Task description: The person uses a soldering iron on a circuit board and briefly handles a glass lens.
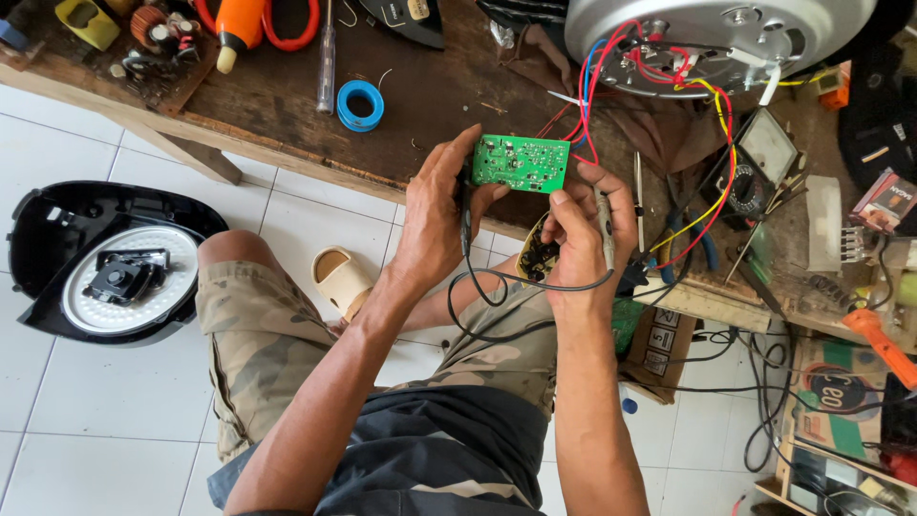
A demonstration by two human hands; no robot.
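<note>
A small green circuit board is held up between both hands, over the edge of a wooden workbench. My left hand grips its left edge and also holds a black probe with a black lead looping down. My right hand pinches the board's lower right corner and holds a grey probe. Red, blue and yellow wires run from the board to an upturned silver appliance base at the top right.
An analog multimeter lies right of my hands. A blue tape roll, a screwdriver and an orange tool lie on the bench. A black appliance lid and a sandal rest on the white tiled floor. Cables and boxes crowd the lower right.
</note>
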